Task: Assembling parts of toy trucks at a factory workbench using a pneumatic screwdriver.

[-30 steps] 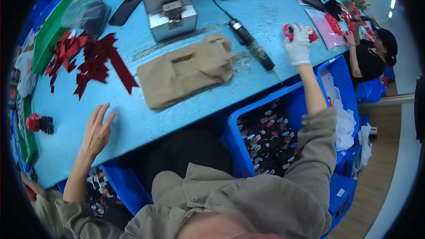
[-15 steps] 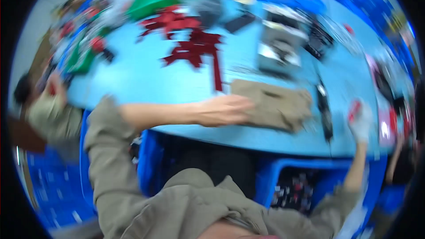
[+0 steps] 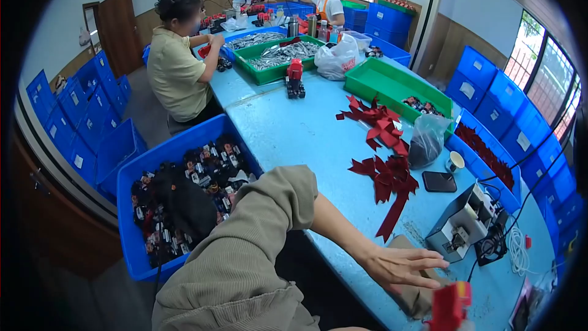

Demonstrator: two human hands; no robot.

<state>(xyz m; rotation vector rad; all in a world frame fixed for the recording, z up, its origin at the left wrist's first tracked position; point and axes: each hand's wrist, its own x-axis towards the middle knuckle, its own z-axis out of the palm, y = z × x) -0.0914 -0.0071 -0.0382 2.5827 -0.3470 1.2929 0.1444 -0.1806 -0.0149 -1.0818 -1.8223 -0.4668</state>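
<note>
My left hand [image 3: 401, 268] reaches across the near right of the table with its fingers stretched out and nothing in them. Below it lies a folded tan cloth [image 3: 418, 302], partly covered by the hand. Close to those fingertips, at the lower edge, is a blurred red toy truck part [image 3: 446, 308] with a bit of yellow. My right hand [image 3: 467, 325], in a white glove, holds this part from below; most of that hand is cut off. Dark red ribbon bows [image 3: 384, 178] lie beyond my left hand.
A grey metal device [image 3: 456, 224] stands right of my left hand, near a black phone [image 3: 439, 181] and a paper cup [image 3: 454, 162]. Left, a blue bin [image 3: 131, 220] holds many small parts. Farther off are a red toy truck [image 3: 295, 78], green trays [image 3: 392, 89] and co-workers [image 3: 184, 67].
The view has swung to the left and up, bringing the room and co-workers into sight. My right hand has brought the red part from the far right close to my left hand.
</note>
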